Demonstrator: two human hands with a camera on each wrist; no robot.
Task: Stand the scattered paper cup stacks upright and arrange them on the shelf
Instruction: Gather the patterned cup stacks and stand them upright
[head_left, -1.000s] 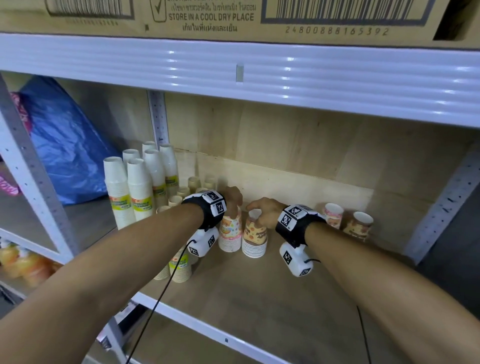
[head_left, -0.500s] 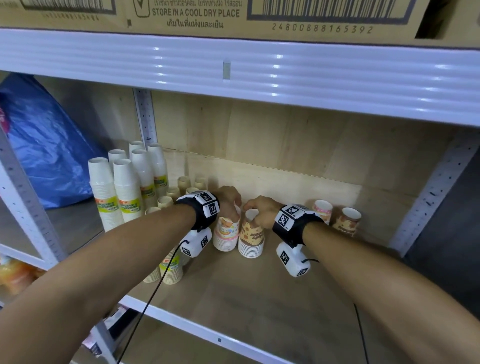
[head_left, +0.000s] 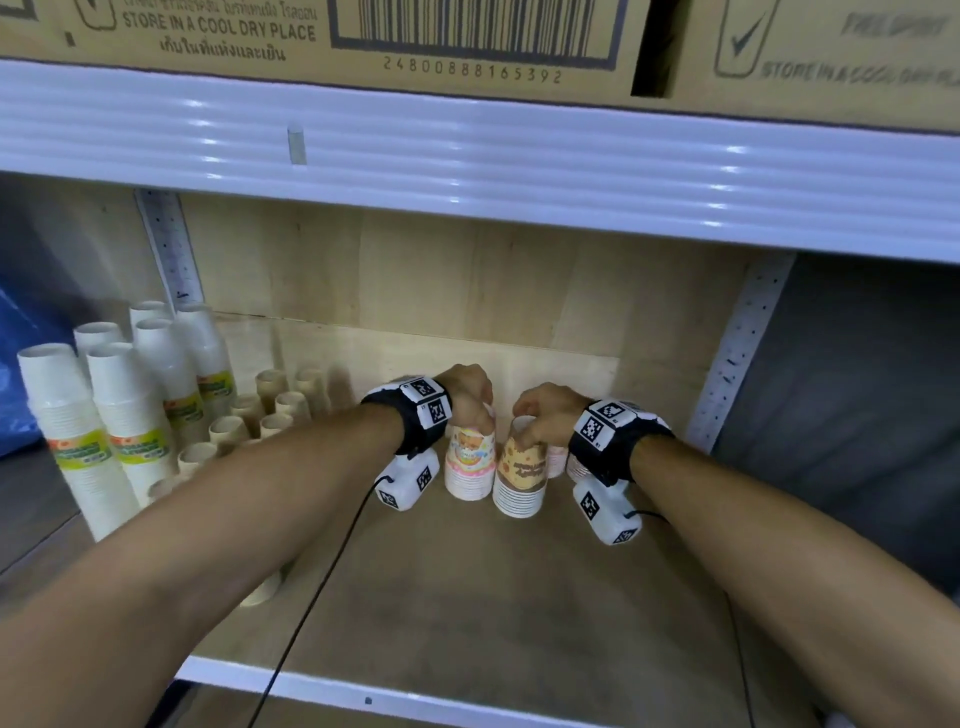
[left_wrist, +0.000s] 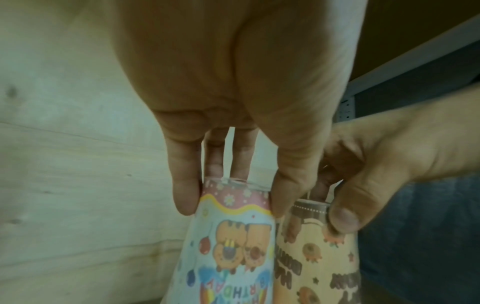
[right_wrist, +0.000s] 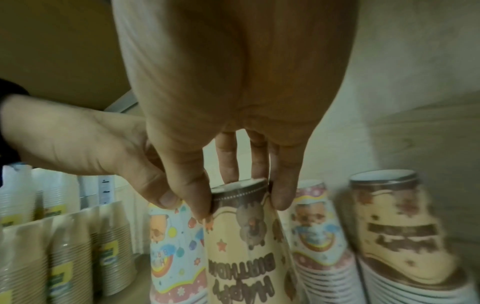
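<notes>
The left hand is pinching the pink stack and the right hand the brown stack, steadying the 2 upright side by side.

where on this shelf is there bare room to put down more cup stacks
Free: the bare shelf board in front of the pink stack and brown stack, out to the front edge; also the strip behind them along the back wall. Crowded: the left side, packed with white stacks and kraft stacks, and the right rear corner, where two more printed stacks stand.
</notes>
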